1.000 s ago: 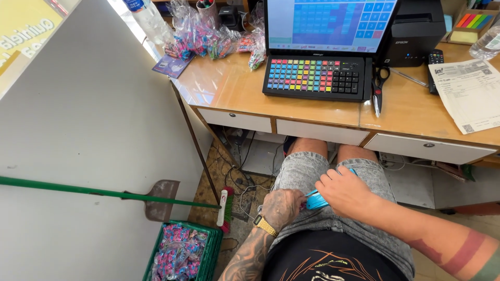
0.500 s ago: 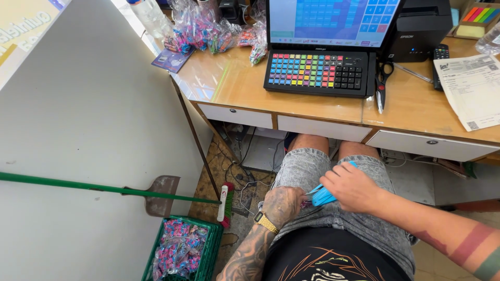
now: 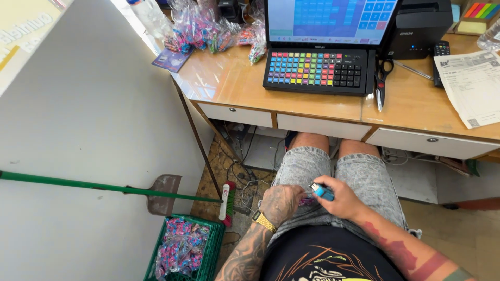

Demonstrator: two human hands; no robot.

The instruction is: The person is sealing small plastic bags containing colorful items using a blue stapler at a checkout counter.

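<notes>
Head view, hands: the right hand [image 3: 339, 196] is closed around a small blue lighter [image 3: 323, 191], held over the lap with its metal top pointing toward the other hand; the grip looks set for a thumb on the top.
Head view, left side: the left hand [image 3: 281, 204] is curled shut, knuckles up, pinching something small and pinkish [image 3: 306, 200] just beside the lighter's top. What it is cannot be told; most of it is hidden by the fingers.
Position of the lighter: above the grey denim shorts [image 3: 359, 177], between the two hands, touching the right one only as far as can be seen.
Wrist: a gold watch [image 3: 264, 222] sits on the left wrist.
Posture: the person is seated with knees under the wooden desk [image 3: 312, 106], so the lap serves as the working spot, close to the body and below the desk edge.
Desk top: a keyboard with coloured keys [image 3: 315, 69] stands before a screen [image 3: 330, 21]; scissors [image 3: 383, 78] lie just right of it, a printed paper sheet [image 3: 471, 86] further right, small wrapped packets [image 3: 208, 28] piled at the back left.
Floor, left: a green crate [image 3: 208, 250] holds more pink and blue packets, near the left elbow, within reach.
Leaning tool: a green-handled broom [image 3: 104, 186] lies across toward the white wall.
</notes>
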